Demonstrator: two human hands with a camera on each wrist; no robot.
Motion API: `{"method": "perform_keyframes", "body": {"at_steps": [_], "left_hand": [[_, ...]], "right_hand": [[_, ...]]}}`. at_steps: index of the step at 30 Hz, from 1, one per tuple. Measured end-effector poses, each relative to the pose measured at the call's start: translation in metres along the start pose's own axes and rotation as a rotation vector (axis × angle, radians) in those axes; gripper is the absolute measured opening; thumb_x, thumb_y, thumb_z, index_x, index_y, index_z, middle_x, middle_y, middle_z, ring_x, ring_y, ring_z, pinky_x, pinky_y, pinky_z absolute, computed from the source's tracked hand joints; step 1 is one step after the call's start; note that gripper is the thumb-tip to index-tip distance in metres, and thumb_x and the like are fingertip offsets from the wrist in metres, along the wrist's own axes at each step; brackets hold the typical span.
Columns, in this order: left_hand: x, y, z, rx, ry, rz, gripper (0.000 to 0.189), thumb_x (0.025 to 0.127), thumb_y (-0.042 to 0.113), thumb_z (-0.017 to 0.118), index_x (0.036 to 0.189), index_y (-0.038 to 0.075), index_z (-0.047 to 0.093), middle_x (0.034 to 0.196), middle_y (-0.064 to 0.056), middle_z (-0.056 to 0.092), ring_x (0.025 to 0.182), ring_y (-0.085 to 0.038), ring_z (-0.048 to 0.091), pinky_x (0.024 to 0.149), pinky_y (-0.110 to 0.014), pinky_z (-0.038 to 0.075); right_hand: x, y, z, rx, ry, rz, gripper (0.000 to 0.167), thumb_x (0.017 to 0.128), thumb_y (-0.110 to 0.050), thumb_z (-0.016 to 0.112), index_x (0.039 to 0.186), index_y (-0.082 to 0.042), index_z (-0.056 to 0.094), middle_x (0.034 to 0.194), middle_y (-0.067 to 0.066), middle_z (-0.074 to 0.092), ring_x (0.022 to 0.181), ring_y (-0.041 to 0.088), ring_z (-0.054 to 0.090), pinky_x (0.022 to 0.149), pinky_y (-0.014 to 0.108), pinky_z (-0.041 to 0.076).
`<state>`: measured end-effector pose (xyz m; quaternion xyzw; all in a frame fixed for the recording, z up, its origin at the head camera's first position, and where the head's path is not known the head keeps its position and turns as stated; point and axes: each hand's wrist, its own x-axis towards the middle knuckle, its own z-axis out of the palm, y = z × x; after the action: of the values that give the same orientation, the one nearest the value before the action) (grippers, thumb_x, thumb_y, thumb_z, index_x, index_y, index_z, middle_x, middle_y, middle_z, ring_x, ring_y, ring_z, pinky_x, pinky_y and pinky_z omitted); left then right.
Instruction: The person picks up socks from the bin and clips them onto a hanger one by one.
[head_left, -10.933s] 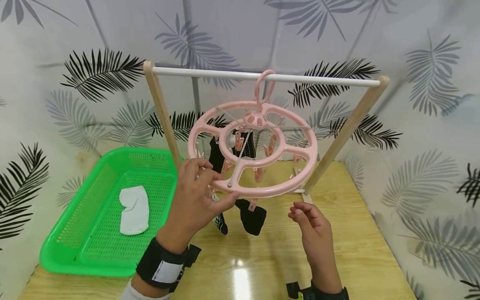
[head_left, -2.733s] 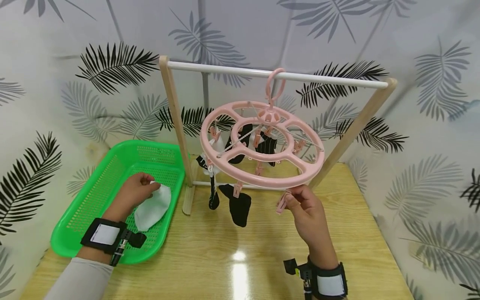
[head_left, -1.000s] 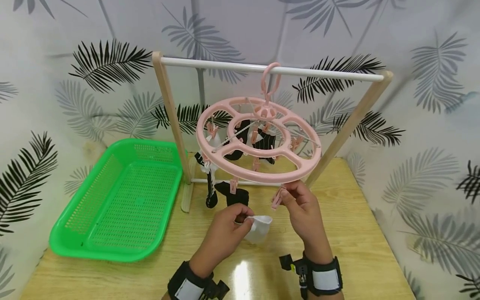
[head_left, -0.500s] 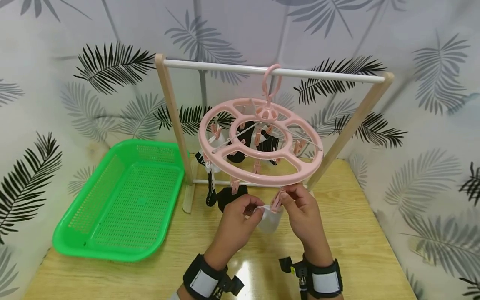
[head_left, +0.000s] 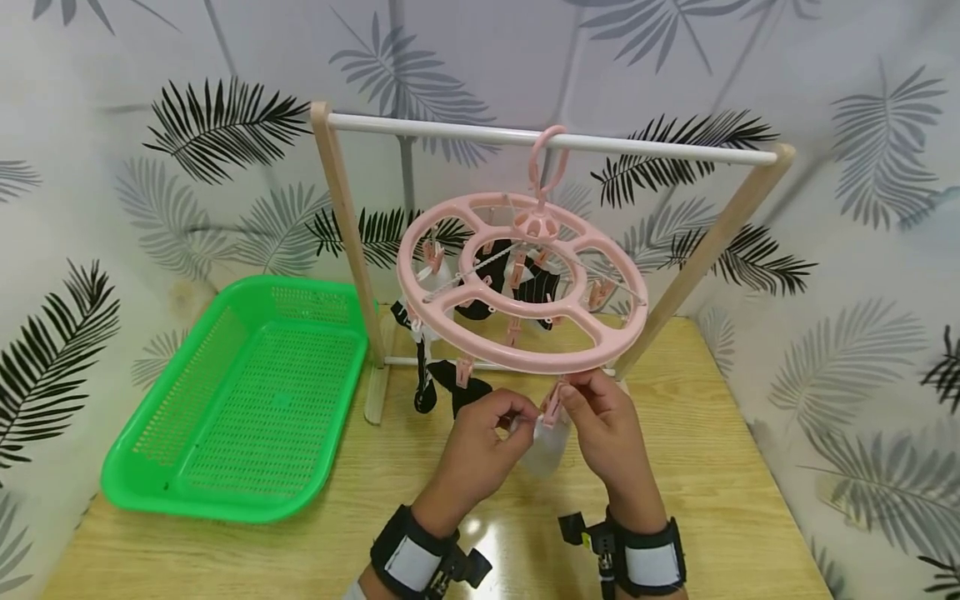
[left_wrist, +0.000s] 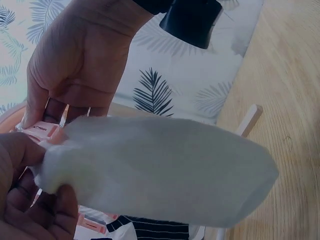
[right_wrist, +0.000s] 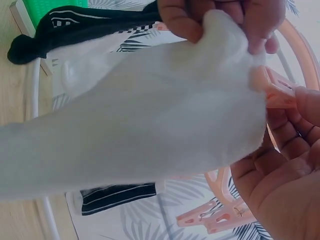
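Note:
My left hand pinches the cuff of a white sock below the front rim of a pink round clip hanger. The sock hangs from the fingers, its whole length showing in the left wrist view. My right hand pinches a pink clothespin under that rim, thumb on one side. In the right wrist view the clothespin's end is right at the sock's cuff, which overlaps it. Its tips are partly hidden by the cloth.
The hanger's hook hangs on the white bar of a wooden rack. Black socks and striped ones hang from other clips. A green basket stands at the left on the wooden table.
The left hand took the white sock out of the green basket and brought it right, up to the clothespin. Earlier it held the hanger's rim. The right hand has since gripped the clothespin.

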<state>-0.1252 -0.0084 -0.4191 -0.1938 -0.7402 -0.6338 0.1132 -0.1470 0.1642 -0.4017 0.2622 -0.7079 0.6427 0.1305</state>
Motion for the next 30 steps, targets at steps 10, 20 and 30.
{"method": "perform_keyframes", "body": {"at_steps": [10, 20, 30], "left_hand": [[0.001, 0.001, 0.003, -0.016, 0.069, 0.031, 0.013, 0.090, 0.000, 0.065, 0.092, 0.011, 0.071, 0.092, 0.006, 0.068, 0.083, -0.012, 0.060, 0.074, -0.031, 0.053], [-0.012, 0.000, -0.001, -0.007, 0.094, -0.006, 0.023, 0.090, 0.005, 0.071, 0.113, 0.009, 0.071, 0.112, 0.001, 0.069, 0.102, -0.018, 0.065, 0.079, -0.037, 0.056], [-0.043, -0.019, -0.028, 0.229, 0.164, 0.132, 0.019, 0.089, 0.003, 0.071, 0.107, 0.010, 0.070, 0.110, -0.004, 0.067, 0.094, -0.016, 0.064, 0.075, -0.036, 0.054]], "right_hand": [[-0.001, 0.000, -0.002, -0.040, -0.066, 0.022, 0.017, 0.100, 0.009, 0.048, 0.111, 0.005, 0.059, 0.093, 0.014, 0.059, 0.080, 0.018, 0.060, 0.068, 0.029, 0.051], [-0.002, 0.001, -0.003, -0.092, -0.017, 0.122, 0.015, 0.101, 0.002, 0.050, 0.113, 0.003, 0.061, 0.096, 0.016, 0.060, 0.085, 0.019, 0.059, 0.072, 0.028, 0.050], [-0.001, 0.003, -0.007, -0.133, 0.092, 0.099, 0.027, 0.102, -0.001, 0.052, 0.127, 0.005, 0.060, 0.110, 0.018, 0.063, 0.101, 0.018, 0.061, 0.086, 0.024, 0.050]]}}
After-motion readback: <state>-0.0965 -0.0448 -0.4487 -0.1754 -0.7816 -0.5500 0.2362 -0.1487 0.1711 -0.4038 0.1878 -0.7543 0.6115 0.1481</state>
